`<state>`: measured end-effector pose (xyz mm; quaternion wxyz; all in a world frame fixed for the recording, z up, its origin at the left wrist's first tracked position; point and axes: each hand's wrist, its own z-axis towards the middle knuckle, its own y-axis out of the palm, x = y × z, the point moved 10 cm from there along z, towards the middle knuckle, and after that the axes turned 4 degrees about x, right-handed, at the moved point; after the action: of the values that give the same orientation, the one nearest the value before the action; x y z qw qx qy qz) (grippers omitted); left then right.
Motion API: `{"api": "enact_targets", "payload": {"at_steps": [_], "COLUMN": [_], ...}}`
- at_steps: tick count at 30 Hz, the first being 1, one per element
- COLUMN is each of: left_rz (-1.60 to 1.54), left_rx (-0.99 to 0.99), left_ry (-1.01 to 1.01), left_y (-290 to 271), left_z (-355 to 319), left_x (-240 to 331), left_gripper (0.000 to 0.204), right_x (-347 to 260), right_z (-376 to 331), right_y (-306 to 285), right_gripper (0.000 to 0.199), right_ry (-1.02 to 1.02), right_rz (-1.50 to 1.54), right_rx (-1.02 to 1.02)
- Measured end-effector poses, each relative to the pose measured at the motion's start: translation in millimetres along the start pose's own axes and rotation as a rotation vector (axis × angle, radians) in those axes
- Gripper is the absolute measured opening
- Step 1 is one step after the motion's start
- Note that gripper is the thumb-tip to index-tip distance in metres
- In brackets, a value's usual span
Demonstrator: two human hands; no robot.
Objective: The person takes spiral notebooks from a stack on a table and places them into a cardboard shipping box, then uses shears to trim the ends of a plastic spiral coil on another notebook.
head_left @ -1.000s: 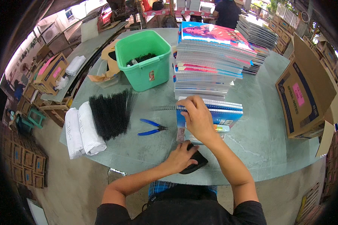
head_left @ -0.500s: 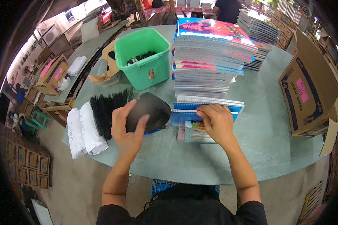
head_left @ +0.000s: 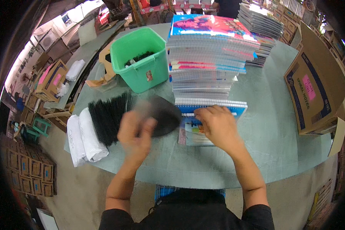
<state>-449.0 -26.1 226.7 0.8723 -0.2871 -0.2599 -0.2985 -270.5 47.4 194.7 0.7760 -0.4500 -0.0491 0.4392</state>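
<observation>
The left hand (head_left: 136,132), blurred, grasps a dark rounded pad (head_left: 164,119) between thumb and fingers. The right hand (head_left: 219,124) has its fingers bent over the upper edge of a blue notebook (head_left: 189,114) and grips it there; the thumb is partly hidden. That notebook sits at the centre of the work. Take it as the clock's middle: just beyond, at 12 o'clock, is a second blue notebook (head_left: 239,109) with a pale page edge, and the tall notebook stack (head_left: 203,76) rises behind that. The pad is between 8 and 9 o'clock, near the notebook; whether they touch I cannot tell. A low colourful item (head_left: 195,132) is at 6 o'clock, partly covered by the right hand.

Black coils (head_left: 107,120) lie in a bunch at 9 o'clock, touching white rolls (head_left: 92,138) on their near side. The green bin (head_left: 140,78), with dark coils (head_left: 142,57) inside, stands at 10 o'clock. Another notebook stack (head_left: 258,25) is at 1 o'clock. A brown cardboard box (head_left: 314,111) with a pink label (head_left: 308,87) leans between 2 and 3 o'clock.
</observation>
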Motion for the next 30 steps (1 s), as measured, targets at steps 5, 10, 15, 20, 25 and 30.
{"api": "enact_targets", "payload": {"at_steps": [5,10,15,20,25,30], "left_rz": [0.010,-0.066,-0.238,-0.059,-0.050,-0.153], "left_rx": [-0.696,-0.460,-0.414,-0.839,-0.209,-0.471], "left_ry": [-0.003,-0.074,-0.072,-0.030,0.007,0.026], "left_y": [69.5,69.7,74.7,114.6,66.7,104.0], "left_z": [-37.2,-9.8,-11.1,-39.6,19.7,-7.3], "left_x": [-14.4,-11.8,-4.8,-5.1,22.7,29.7], "left_gripper": [0.033,0.030,0.033,0.032,0.033,0.030], "right_x": [57.9,110.5,112.9,111.1,107.5,108.9], "right_z": [-13.9,-72.1,-70.4,-71.2,-69.3,-69.6], "right_y": [-21.1,19.4,22.8,28.2,23.9,23.5], "right_gripper": [0.017,0.021,0.029,0.021,0.020,0.021], "right_ry": [0.359,0.723,0.732,0.759,0.754,0.728], "right_rz": [0.347,1.065,1.088,1.132,1.103,1.117], "right_rx": [-0.101,0.238,0.344,0.328,0.301,0.304]}}
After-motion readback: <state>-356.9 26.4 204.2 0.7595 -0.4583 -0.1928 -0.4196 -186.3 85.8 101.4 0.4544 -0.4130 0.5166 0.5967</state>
